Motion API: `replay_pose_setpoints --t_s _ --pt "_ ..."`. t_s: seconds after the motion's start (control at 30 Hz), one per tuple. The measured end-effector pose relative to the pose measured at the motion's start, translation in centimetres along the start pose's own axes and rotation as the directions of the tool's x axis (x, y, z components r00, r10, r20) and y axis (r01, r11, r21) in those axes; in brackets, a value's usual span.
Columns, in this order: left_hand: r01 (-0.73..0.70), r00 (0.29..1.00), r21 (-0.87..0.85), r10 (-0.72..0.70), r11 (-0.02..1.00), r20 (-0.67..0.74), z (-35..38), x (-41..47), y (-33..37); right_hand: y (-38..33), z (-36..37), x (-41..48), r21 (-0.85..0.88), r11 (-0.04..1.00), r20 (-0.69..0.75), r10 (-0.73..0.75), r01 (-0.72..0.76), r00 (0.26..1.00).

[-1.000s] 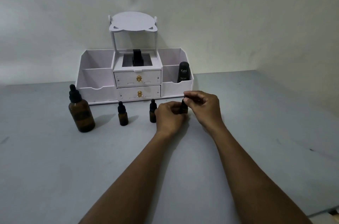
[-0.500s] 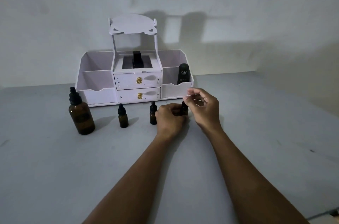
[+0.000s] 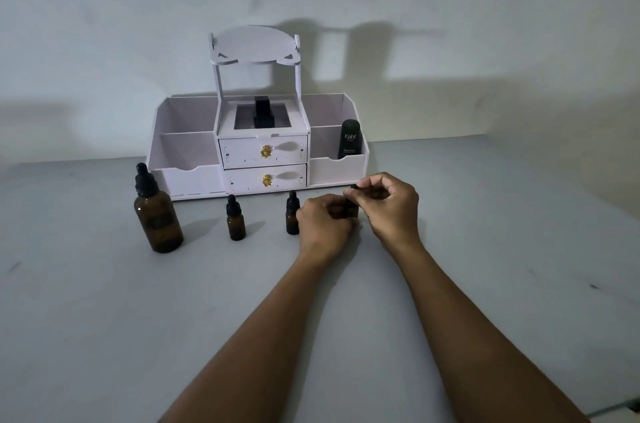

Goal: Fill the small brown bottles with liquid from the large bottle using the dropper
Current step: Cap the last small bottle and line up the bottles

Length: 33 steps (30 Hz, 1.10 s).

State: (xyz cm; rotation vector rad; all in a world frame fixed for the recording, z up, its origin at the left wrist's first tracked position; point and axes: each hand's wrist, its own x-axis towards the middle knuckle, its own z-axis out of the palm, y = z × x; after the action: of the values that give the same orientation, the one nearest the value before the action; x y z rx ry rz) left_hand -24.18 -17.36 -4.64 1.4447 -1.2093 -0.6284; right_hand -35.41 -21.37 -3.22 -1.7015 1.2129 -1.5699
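Grey tabletop, dim light, pale wall behind. Three brown glass bottles with black dropper caps are seen standing free in a row: the large bottle at 9 o'clock of the hands, then two small bottles, upright and apart. A third small bottle, mostly hidden, is gripped around its body by the left hand, fingers closed. Its black cap is pinched by the right hand at the fingertips. At 12 o'clock a white organiser with two drawers is set against the wall; a black tube stands in its right compartment.
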Motion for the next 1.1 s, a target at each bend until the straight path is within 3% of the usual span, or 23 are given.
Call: replay_pose_setpoints --t_s 0.63,0.77,0.97,1.1 --pt "-0.024 1.0 0.062 0.023 0.998 0.021 -0.2 -0.8 0.1 0.4 -0.2 -0.1 0.039 0.999 0.075 -0.015 0.012 0.997" --pt "0.044 0.997 0.05 -0.047 0.998 0.068 -1.5 -2.5 0.5 0.2 -0.4 -0.6 0.048 0.997 0.112 -0.059 0.054 0.992" --pt "0.031 0.982 0.064 -0.042 0.997 0.183 -6.9 -7.7 0.4 -2.4 -1.0 -2.2 0.055 0.989 -0.069 -0.136 0.14 0.988" --pt "0.108 0.993 0.058 -0.105 0.992 -0.049 -15.2 -9.6 -1.5 -6.1 0.9 -4.4 0.092 0.939 -0.066 -0.326 0.331 0.943"
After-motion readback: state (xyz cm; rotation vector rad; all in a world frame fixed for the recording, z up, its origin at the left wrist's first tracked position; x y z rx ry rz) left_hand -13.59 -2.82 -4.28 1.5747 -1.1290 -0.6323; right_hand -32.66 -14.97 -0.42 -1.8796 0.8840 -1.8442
